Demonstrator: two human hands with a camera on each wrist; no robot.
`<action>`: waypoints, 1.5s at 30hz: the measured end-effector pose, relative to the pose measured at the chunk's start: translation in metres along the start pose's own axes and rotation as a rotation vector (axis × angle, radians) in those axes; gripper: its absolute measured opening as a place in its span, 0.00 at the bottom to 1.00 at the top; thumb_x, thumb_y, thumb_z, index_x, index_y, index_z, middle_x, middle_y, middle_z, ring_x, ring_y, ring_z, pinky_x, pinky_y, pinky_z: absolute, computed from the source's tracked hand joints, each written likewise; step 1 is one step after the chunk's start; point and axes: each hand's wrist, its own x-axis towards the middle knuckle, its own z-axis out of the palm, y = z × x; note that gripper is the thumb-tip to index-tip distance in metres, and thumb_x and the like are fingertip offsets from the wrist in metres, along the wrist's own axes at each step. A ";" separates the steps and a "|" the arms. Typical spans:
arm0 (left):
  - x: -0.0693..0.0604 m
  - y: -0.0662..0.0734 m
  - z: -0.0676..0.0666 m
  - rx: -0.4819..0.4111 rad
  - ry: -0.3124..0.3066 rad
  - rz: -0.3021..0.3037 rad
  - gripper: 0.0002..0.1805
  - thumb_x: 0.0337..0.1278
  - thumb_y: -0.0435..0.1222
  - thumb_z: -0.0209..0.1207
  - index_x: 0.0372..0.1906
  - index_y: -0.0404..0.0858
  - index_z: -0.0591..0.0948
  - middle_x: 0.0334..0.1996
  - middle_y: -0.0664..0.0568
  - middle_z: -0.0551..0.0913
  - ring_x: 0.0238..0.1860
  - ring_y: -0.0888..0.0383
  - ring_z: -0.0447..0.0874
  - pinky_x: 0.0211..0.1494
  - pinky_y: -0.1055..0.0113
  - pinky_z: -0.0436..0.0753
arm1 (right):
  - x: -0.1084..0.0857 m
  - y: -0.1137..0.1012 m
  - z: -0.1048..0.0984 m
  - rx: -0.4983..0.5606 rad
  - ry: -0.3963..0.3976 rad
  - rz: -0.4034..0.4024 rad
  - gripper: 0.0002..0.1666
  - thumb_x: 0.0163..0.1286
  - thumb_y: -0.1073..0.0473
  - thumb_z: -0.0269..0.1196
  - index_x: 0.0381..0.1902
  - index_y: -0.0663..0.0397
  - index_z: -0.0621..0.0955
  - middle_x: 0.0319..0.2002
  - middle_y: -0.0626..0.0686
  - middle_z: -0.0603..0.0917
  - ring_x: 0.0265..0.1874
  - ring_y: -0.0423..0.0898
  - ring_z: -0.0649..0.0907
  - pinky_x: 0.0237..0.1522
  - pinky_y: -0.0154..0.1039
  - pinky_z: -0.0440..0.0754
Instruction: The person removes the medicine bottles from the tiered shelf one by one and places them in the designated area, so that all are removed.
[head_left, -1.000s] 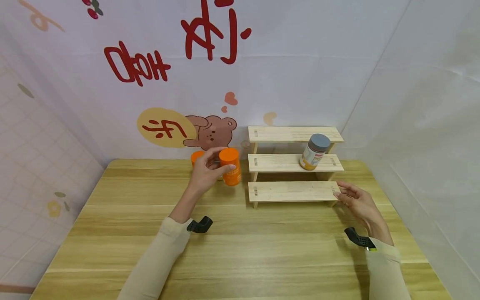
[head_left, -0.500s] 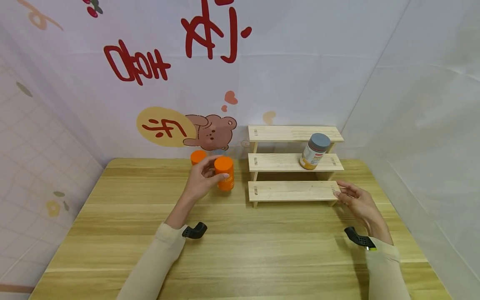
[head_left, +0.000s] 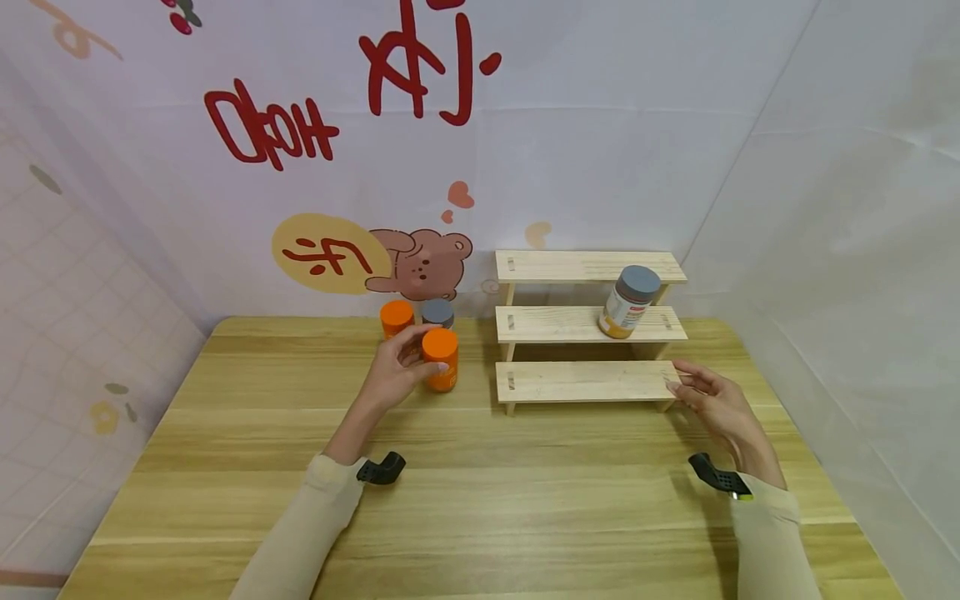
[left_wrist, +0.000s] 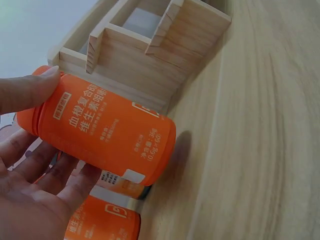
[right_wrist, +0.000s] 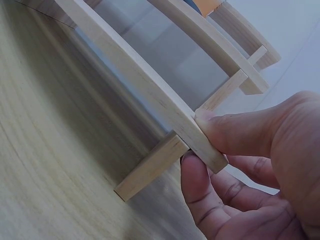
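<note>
My left hand (head_left: 395,372) grips an orange supplement bottle (left_wrist: 107,125) by its upper part, thumb on one side and fingers on the other. In the left wrist view the bottle's base looks close to the tabletop, and I cannot tell whether it touches. Just behind stand a second orange bottle (head_left: 397,317) and a grey-lidded bottle (head_left: 438,313), both partly hidden. At the right, my right hand (head_left: 720,408) pinches the end of the lowest board of a three-tier wooden shelf (head_left: 585,382), thumb above and fingers below in the right wrist view (right_wrist: 240,165).
Another grey-lidded bottle (head_left: 628,304) stands on the shelf's middle tier, towards the right. The wooden table (head_left: 525,500) extends in front of the shelf. A printed white cloth wall (head_left: 600,150) rises behind it, with more cloth at both sides.
My left hand has moved left, towards me and down with the orange bottle, away from the shelf. The grey-lidded bottle behind has come into sight. My right hand stays on the shelf.
</note>
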 end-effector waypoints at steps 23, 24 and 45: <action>-0.004 -0.007 -0.002 -0.035 -0.049 -0.013 0.36 0.56 0.29 0.72 0.71 0.41 0.73 0.66 0.42 0.77 0.68 0.45 0.75 0.77 0.46 0.70 | 0.002 0.001 -0.001 0.040 -0.004 0.013 0.41 0.75 0.55 0.65 0.78 0.61 0.63 0.45 0.36 0.82 0.41 0.32 0.83 0.44 0.31 0.86; -0.003 -0.006 -0.002 -0.043 -0.049 -0.015 0.36 0.56 0.29 0.73 0.70 0.41 0.73 0.66 0.42 0.77 0.68 0.45 0.75 0.77 0.46 0.70 | 0.002 0.001 -0.001 0.028 -0.002 0.014 0.41 0.75 0.54 0.65 0.78 0.61 0.63 0.45 0.36 0.82 0.41 0.32 0.83 0.44 0.31 0.86; 0.010 0.048 0.005 -0.065 -0.031 0.146 0.32 0.61 0.36 0.70 0.70 0.46 0.74 0.66 0.44 0.76 0.70 0.43 0.74 0.76 0.47 0.71 | 0.000 -0.001 0.000 0.101 -0.010 0.012 0.41 0.73 0.56 0.67 0.77 0.62 0.63 0.44 0.38 0.83 0.40 0.33 0.83 0.44 0.30 0.86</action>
